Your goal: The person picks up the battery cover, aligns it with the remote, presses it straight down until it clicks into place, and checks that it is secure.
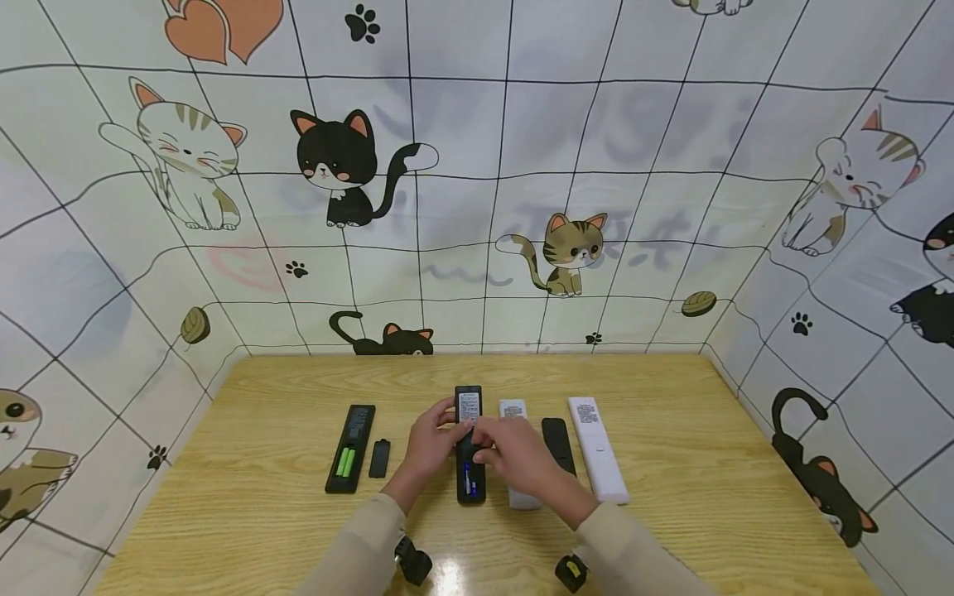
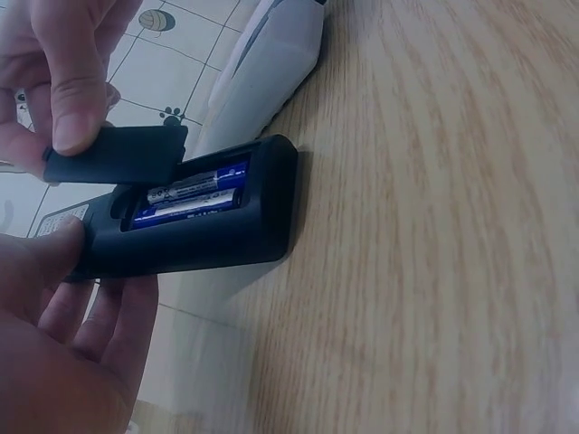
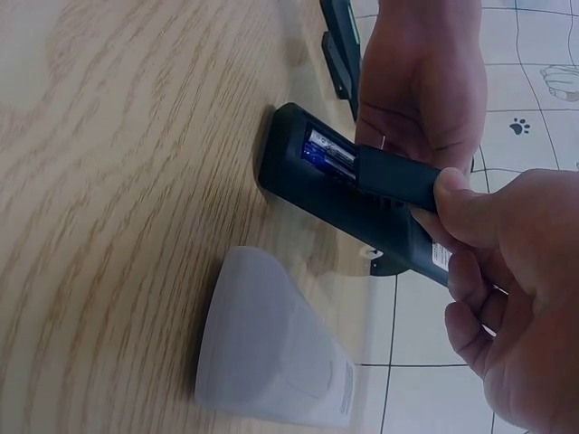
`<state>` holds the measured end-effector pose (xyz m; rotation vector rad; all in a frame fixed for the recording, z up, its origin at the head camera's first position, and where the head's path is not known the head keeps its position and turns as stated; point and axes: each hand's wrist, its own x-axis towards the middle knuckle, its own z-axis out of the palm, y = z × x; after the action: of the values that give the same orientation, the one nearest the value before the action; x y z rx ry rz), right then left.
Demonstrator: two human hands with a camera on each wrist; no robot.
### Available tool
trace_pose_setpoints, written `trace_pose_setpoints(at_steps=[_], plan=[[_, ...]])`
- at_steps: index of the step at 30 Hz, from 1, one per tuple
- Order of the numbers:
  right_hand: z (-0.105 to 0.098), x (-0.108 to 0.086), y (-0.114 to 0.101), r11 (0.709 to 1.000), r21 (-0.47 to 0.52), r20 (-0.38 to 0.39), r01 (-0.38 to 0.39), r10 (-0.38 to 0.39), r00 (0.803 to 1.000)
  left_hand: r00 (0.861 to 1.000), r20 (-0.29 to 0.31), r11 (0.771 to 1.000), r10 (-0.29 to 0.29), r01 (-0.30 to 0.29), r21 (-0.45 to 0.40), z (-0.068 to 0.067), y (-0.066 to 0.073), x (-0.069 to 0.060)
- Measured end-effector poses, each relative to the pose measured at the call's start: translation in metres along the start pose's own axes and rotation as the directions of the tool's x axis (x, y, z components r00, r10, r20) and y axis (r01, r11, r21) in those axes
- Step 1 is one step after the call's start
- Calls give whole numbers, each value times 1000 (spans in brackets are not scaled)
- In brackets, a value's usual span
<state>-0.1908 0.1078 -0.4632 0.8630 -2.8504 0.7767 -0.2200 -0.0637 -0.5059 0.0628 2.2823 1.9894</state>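
Near the middle of the table, a black remote control (image 1: 469, 400) lies back up with its battery compartment uncovered. Two blue batteries (image 2: 188, 209) sit side by side inside it. My left hand (image 1: 428, 440) grips the remote's far half, thumb on the back by the label and fingers beneath. Between thumb and fingers my right hand (image 1: 519, 456) pinches the black battery cover (image 2: 116, 155). In the left wrist view the cover is tilted above the compartment and hides part of it. From the head camera, my right hand mostly conceals the cover.
Left of the hands are a black remote (image 1: 358, 420) with green batteries showing and its loose cover (image 1: 379, 459). To the right stand a white remote (image 1: 513, 408), a smaller black remote (image 1: 556, 439) and a longer white remote (image 1: 599, 455). Cat-printed cloth (image 1: 462, 207) surrounds the wooden table (image 1: 283, 381).
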Motion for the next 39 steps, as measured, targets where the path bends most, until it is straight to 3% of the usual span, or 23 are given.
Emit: trace_pose_setpoints(at_steps=[10,22,32,39], plan=[[4,2,-3,998,-38,-16,40,-41,999,1000,5,1000,25,-25,5,-1,-1,1],[12,2,-2,998,-56,-9,29,-29,1000,999,-4,999,44,-44,-1,0,-5,1],[15,-1,-3,990,-130,-8,47,-48,999,999,18,999,48,-48,-21,-2,-4,2],[19,-3,0,973,-215,-27,85,-93,995,999,-14,999,31,-31,21,0,-6,1]])
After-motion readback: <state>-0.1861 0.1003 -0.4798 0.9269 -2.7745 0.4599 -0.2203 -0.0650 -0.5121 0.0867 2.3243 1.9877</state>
